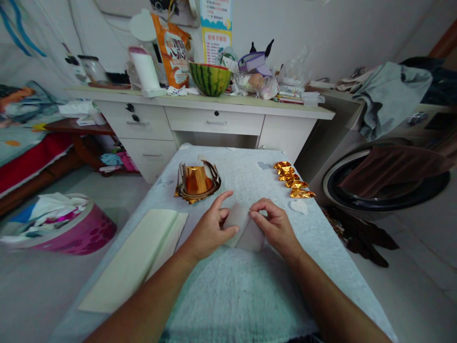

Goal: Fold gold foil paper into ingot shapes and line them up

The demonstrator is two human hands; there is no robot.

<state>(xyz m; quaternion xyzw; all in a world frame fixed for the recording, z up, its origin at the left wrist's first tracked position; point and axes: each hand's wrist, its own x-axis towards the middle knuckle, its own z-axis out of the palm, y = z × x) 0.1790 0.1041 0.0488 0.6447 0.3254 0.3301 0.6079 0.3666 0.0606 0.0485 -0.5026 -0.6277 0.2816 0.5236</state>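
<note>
A small sheet of pale, thin paper [246, 231] is between my hands, folded so that its layers overlap. My right hand [276, 226] pinches its upper right edge between thumb and index finger. On the left side, my left hand [210, 226] holds the sheet, thumb lying on the front, index finger pointing up and the other fingers curled partly out of sight. Just beyond that hand stands a roll of shiny gold foil [196, 181], surrounded by loose dark-edged strips. Several folded gold foil pieces [293, 180] lie in a row at the far right.
Long pale yellow-green paper sheets [132, 257] lie left on the cloth-covered table [278, 286]. A pink waste bin [85, 233] stands on the floor at left. Behind, a white desk [214, 119] carries a watermelon-patterned bowl [210, 78]. A washing machine [385, 178] is at right.
</note>
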